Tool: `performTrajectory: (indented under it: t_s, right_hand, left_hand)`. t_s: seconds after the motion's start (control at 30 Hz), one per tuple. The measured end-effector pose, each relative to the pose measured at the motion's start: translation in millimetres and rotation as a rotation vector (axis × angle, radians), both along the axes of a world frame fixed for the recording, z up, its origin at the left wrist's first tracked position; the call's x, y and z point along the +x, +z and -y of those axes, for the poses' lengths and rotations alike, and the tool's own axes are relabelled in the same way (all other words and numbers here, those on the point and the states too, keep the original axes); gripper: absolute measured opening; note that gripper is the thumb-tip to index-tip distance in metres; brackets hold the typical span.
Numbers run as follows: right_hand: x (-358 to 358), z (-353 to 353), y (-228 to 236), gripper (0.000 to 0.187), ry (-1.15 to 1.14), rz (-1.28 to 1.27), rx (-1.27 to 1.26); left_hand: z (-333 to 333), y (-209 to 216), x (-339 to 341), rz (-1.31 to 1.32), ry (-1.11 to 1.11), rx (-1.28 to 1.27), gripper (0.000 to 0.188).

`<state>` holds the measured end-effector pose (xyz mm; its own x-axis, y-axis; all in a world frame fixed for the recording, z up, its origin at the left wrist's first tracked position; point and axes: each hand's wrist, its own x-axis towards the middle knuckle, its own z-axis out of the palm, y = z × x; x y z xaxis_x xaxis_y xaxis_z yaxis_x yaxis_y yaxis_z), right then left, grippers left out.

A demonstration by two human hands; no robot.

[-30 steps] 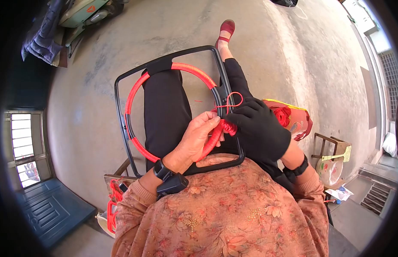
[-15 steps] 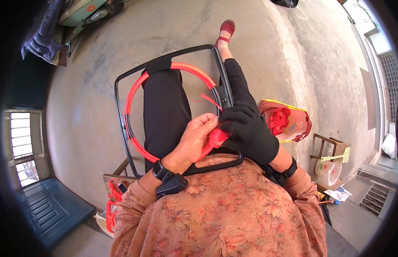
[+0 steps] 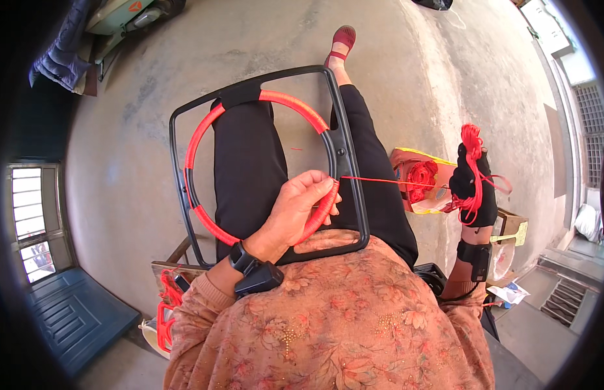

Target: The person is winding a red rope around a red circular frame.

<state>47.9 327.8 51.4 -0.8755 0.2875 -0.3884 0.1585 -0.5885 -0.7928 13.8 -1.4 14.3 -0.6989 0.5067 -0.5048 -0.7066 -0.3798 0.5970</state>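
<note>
Now stretching 1 red cord point(image 3: 373, 179) rightward, no longer bunched beside 1 ring point(image 3: 294, 104).
Pinching the ring narrowly with left hand point(image 3: 305, 203) fingers; clutching 1 red bundle point(image 3: 471, 140) with gloved right hand point(image 3: 462, 184) fingers, farther out than before. Supporting 1 black frame point(image 3: 242, 97), ring inside, across 2 legs point(image 3: 245, 169), left of 1 open bag point(image 3: 405, 161).

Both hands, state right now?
Left hand: closed, thumb and fingers gripping the red-wrapped ring.
Right hand: black-gloved, closed, holding bundled red cord.
</note>
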Motion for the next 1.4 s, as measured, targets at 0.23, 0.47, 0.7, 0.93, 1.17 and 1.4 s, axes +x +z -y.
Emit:
performTrajectory:
  t_s: [0.23, 0.47, 0.7, 0.93, 1.17, 1.4]
  right_hand:
    - [-50, 9, -15, 0.044, -0.043, -0.154, 0.061]
    - [-96, 143, 29, 0.032, 0.530, -0.573, 1.537]
    - [-98, 170, 22, 0.019, 0.721, -1.134, 1.887]
    - [-73, 120, 32, 0.038, 0.863, -0.785, 1.440]
    - [-31, 128, 7, 0.037, 0.690, -0.951, 1.722]
    - [7, 115, 9, 0.028, 0.573, -0.257, 0.555]
  left_hand:
    - [-4, 4, -3, 0.008, 0.046, -0.022, 0.012]
    - [-4, -6, 5, -0.297, 0.102, -0.234, 0.011]
    - [-15, -2, 5, -0.524, 0.220, -0.452, 0.010]
    - [-7, -2, 1, -0.247, 0.045, -0.114, 0.007]
    - [-1, 6, -5, -0.156, -0.015, 0.041, 0.010]
    - [-1, 14, -9, -0.034, -0.068, -0.100, 0.012]
